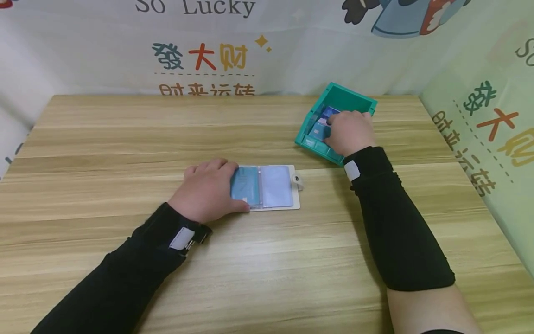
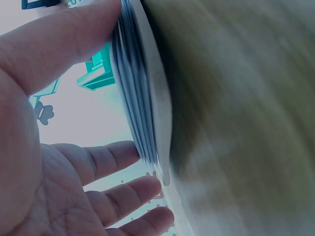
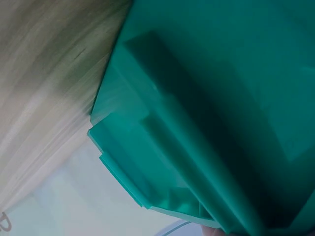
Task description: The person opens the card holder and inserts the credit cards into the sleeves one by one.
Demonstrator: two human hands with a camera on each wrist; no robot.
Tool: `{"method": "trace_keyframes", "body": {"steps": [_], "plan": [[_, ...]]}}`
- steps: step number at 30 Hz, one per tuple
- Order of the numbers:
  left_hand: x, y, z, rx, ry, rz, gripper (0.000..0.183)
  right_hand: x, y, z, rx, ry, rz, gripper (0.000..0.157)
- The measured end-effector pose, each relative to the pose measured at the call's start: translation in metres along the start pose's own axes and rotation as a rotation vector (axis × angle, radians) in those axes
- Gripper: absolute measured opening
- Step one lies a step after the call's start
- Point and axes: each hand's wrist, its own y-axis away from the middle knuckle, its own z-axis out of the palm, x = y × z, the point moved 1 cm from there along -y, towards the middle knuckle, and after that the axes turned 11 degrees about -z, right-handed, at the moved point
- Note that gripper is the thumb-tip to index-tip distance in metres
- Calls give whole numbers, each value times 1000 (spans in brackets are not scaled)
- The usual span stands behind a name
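Observation:
A small card holder lies open on the table, with a blue card in its left clear sleeve and a pale sleeve on the right. My left hand holds its left side, thumb on the near edge and fingers at the far edge. In the left wrist view, the stacked sleeves show edge-on beside the thumb. My right hand reaches into a green bin, its thumb and curled index finger at the edge of a blue-and-purple card. Its other fingertips are hidden.
The wooden table meets a printed cloth backdrop behind the bin, and the cloth continues along the right side. A white snap strap sticks out from the card holder's right edge. The bin's outer wall fills most of the right wrist view.

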Motion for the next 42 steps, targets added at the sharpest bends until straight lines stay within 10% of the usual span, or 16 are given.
{"method": "trace_keyframes", "body": {"steps": [11, 42], "plan": [[0, -1, 1, 3, -7, 2, 93, -4, 0, -1, -21, 54, 28, 19], [0, -1, 0, -1, 1, -3, 93, -2, -6, -1, -61, 86, 47, 21]]}}
